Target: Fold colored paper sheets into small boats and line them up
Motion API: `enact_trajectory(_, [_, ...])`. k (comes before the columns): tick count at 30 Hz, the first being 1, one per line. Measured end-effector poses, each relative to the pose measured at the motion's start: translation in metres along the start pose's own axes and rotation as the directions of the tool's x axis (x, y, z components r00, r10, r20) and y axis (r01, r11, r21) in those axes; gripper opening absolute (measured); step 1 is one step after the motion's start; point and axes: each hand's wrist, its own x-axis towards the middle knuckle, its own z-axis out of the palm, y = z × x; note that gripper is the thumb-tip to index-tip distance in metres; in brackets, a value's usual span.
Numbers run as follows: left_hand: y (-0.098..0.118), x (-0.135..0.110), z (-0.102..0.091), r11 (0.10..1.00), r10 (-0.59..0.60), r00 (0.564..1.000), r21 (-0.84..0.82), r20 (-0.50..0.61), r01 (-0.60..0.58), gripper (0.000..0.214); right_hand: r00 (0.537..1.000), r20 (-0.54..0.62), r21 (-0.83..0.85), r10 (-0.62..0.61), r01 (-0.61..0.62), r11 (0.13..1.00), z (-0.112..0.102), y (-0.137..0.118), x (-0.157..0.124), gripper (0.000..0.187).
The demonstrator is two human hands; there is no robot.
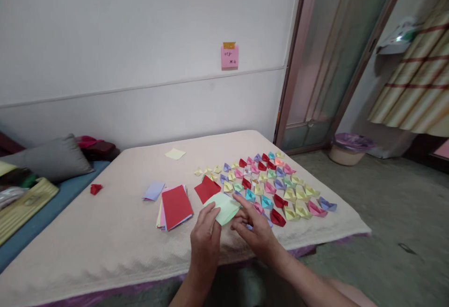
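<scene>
A pale green sheet of paper (223, 206), with a fold visible in it, is held above the near side of the cloth-covered surface. My left hand (206, 232) pinches its left edge between thumb and fingers. At its right edge is my right hand (257, 230), index finger over the corner and the other fingers curled below. Just behind the green sheet lies a red square of paper (204, 187). Rows of small folded paper boats (270, 187) in several colours spread to the right, some partly hidden by my right hand.
Left of my hands sits a stack of coloured paper (176, 208), with light purple sheets (153, 191) beside it. A pale yellow sheet (175, 153) lies farther back, and a red folded piece (95, 189) at far left. A pink note (229, 58) hangs on the wall.
</scene>
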Motion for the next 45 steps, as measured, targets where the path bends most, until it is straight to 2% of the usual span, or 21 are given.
enact_trajectory(5, [0.002, -0.008, 0.002, 0.999, 0.043, 0.998, -0.019, 0.055, -0.042, 0.033, 1.0, -0.023, 0.004, -0.006, 0.006, 1.0, -0.004, -0.001, 0.005, 0.026])
enact_trajectory(8, [0.005, -0.01, 0.002, 0.997, 0.063, 0.995, -0.052, 0.075, -0.059, 0.031, 0.999, -0.033, 0.011, -0.012, 0.012, 1.0, -0.005, -0.004, 0.006, 0.023])
enact_trajectory(10, [0.006, -0.009, 0.003, 0.993, 0.044, 0.998, -0.113, 0.045, -0.038, 0.032, 0.999, -0.045, 0.037, -0.009, 0.011, 0.999, -0.005, -0.005, 0.007, 0.023])
enact_trajectory(13, [0.008, -0.004, 0.003, 0.917, -0.124, 0.992, -0.381, 0.0, 0.115, 0.034, 0.997, -0.083, 0.074, 0.005, 0.001, 0.997, -0.007, -0.003, 0.008, 0.021])
enact_trajectory(16, [0.011, 0.003, 0.001, 0.723, -0.305, 0.947, -0.622, 0.104, 0.301, 0.028, 0.994, -0.109, 0.109, 0.026, -0.014, 0.994, -0.008, -0.001, 0.009, 0.017])
enact_trajectory(18, [0.015, 0.005, -0.001, 0.625, -0.357, 0.905, -0.661, 0.231, 0.415, 0.023, 0.993, -0.109, 0.119, 0.04, -0.027, 0.993, -0.008, -0.001, 0.009, 0.016])
enact_trajectory(20, [0.019, 0.005, -0.002, 0.568, -0.386, 0.859, -0.647, 0.336, 0.508, 0.02, 0.994, -0.092, 0.122, 0.052, -0.04, 0.992, -0.008, 0.0, 0.009, 0.015])
enact_trajectory(22, [0.02, 0.004, -0.002, 0.551, -0.418, 0.832, -0.626, 0.365, 0.551, 0.021, 0.997, -0.055, 0.126, 0.055, -0.048, 0.991, -0.008, -0.001, 0.009, 0.013])
enact_trajectory(26, [0.017, 0.003, 0.0, 0.582, -0.45, 0.834, -0.604, 0.318, 0.544, 0.026, 0.999, 0.005, 0.136, 0.048, -0.049, 0.99, -0.007, 0.0, 0.007, 0.017])
enact_trajectory(31, [0.005, 0.002, -0.002, 0.671, -0.415, 0.859, -0.536, 0.301, 0.512, 0.032, 0.998, 0.058, 0.099, 0.024, -0.03, 0.995, -0.007, 0.004, 0.007, 0.015])
enact_trajectory(34, [-0.002, 0.001, -0.003, 0.756, -0.377, 0.884, -0.46, 0.276, 0.466, 0.033, 0.999, 0.016, 0.094, 0.046, -0.047, 0.994, -0.008, 0.005, 0.008, 0.011])
enact_trajectory(38, [-0.004, 0.002, -0.002, 0.903, -0.283, 0.94, -0.278, 0.191, 0.328, 0.029, 0.993, -0.038, 0.106, 0.111, -0.106, 0.989, -0.009, 0.002, 0.01, 0.01])
enact_trajectory(45, [0.008, 0.0, 0.004, 0.961, -0.249, 0.962, -0.096, 0.108, 0.26, 0.024, 0.96, -0.185, 0.158, 0.209, -0.181, 0.971, -0.004, -0.002, 0.011, 0.015])
